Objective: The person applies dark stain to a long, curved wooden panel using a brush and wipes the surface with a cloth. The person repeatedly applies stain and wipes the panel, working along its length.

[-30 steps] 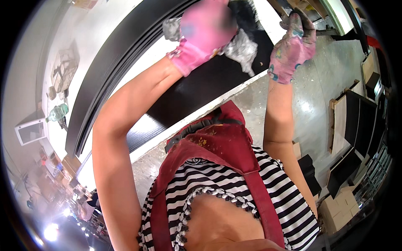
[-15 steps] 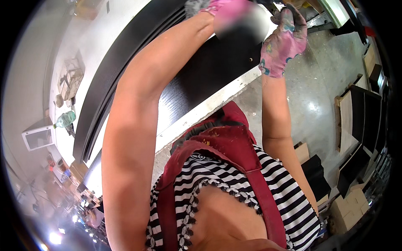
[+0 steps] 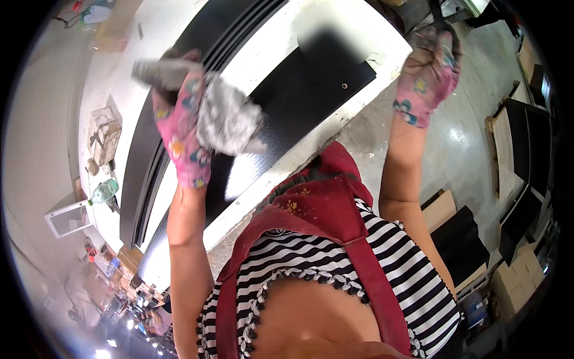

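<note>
My left hand (image 3: 185,122), in a pink flowered glove with dirty fingers, is closed on a crumpled grey rag (image 3: 230,119). The rag hangs over the near left part of a glossy black panel (image 3: 311,90), which lies flat on a white-topped workbench (image 3: 394,45). A small round hole shows near the panel's right end. Beyond the bench's right corner is my right hand (image 3: 430,69), gloved alike, its fingers curled inward. Whatever may be in those fingers is hidden. A blurred patch covers part of the panel's far edge.
Long black strips (image 3: 164,128) lie stacked along the bench's left side. Farther left are a wrapped block (image 3: 104,134), a green plastic bottle (image 3: 104,191) and a white frame (image 3: 67,218). Black boards (image 3: 529,140) and a cardboard box (image 3: 520,281) stand on the right.
My left hand has swung left and nearer from the bench's far side, bringing the rag with it. My right hand has shifted slightly right and nearer. More of the black panel shows.
</note>
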Motion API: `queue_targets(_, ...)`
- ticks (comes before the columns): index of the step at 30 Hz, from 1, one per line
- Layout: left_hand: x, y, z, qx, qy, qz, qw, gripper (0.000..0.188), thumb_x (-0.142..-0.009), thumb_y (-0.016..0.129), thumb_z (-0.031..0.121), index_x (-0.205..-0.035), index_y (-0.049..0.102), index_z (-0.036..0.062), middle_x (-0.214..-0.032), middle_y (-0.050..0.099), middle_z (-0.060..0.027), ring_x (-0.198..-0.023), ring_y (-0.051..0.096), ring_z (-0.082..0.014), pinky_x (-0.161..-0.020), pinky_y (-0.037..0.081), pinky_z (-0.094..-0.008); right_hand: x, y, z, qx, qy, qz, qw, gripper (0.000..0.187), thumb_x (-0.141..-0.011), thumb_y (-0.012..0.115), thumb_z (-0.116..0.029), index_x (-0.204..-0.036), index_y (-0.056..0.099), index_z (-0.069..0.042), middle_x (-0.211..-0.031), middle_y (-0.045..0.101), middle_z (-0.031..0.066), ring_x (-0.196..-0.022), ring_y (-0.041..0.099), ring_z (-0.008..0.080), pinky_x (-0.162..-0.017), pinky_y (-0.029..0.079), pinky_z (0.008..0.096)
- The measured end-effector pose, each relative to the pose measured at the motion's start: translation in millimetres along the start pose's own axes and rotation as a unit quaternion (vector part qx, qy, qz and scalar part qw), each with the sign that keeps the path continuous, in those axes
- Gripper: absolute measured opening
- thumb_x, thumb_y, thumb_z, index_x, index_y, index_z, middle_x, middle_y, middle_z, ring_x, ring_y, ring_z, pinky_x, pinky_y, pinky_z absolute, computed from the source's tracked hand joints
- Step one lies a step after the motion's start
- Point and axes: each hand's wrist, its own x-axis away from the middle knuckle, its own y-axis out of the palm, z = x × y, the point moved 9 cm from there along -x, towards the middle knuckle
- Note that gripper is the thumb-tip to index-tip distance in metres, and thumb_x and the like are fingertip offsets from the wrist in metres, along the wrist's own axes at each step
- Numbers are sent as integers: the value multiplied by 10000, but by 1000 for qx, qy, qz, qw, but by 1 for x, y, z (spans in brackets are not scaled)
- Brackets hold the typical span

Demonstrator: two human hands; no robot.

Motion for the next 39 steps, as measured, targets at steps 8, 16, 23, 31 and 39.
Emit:
queue_targets(8,66,-60,35,-389,79,105,912,564,-959,583,215,-1431,338,27,-1333,524,-164,-1017,608,-163,-833,535,-295,15,-32,-27,48,44,72,995,115,-941,568,-38,-1034,598,24,-905,669,180,-787,654,205,-618,504,251)
queue_targets(16,140,-139,59,-628,200,146,738,561,-977,508,302,-1436,339,26,-1365,493,-157,-1202,525,-241,-1003,435,-362,41,1,17,-236,334,-90,908,226,-1001,422,-128,-1080,543,47,-1034,594,216,-686,570,167,-492,432,200)
queue_targets(23,140,-62,-19,-49,99,146,983,657,-784,734,326,-1298,488,-1,-1149,581,-103,-1034,571,-200,-917,465,-333,61,65,40,187,104,-137,967,177,-964,477,-89,-1034,564,48,-1028,565,202,-991,548,294,-977,366,485)
queue_targets(31,141,-57,10,-110,282,156,940,797,-637,836,150,-1319,455,-6,-1049,560,-46,-961,541,-113,-860,438,-282,158,153,131,158,292,-255,908,215,-915,632,-203,-957,555,-7,-839,494,68,-824,472,175,-795,381,338)
queue_targets(39,122,-121,-17,39,194,247,948,764,-656,845,40,-1316,467,-26,-1168,553,-57,-1110,502,-104,-990,392,-265,137,125,170,165,361,-231,888,178,-980,535,-142,-1043,576,19,-920,534,85,-871,496,192,-830,423,310)
